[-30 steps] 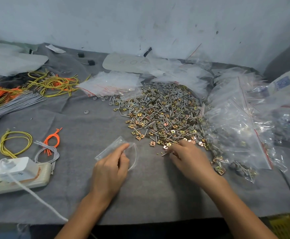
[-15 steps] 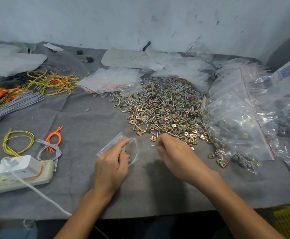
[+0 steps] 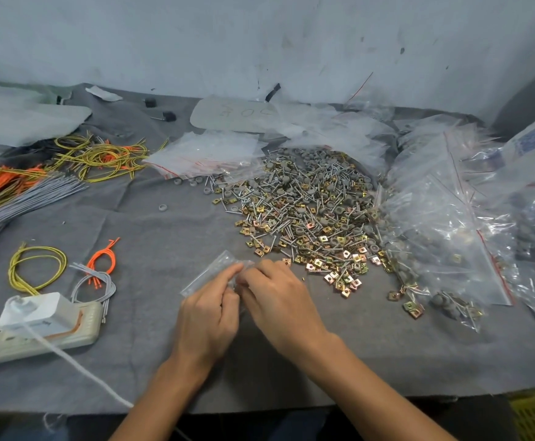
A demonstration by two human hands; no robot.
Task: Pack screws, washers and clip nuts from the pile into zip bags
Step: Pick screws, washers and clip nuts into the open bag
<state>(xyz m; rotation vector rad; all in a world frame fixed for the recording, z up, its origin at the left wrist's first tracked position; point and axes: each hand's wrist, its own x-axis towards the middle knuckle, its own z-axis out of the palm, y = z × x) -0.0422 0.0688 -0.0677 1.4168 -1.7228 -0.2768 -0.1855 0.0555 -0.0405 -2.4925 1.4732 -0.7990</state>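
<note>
Lower centre, our left hand pinches a small, crinkly clear plastic zip bag over the grey felt tabletop. Our right hand curls its fingers at the bag's mouth; we cannot tell what they grip. The glinting heap of steel screws, grey washers and brassy square clip nuts lies just to the upper right.

Small clear zip bag, tilted, centre frame, pinched by the left hand, right hand at its mouth. The pile of silver screws, grey washers, brassy square clip nuts sprawls just upper right
</note>
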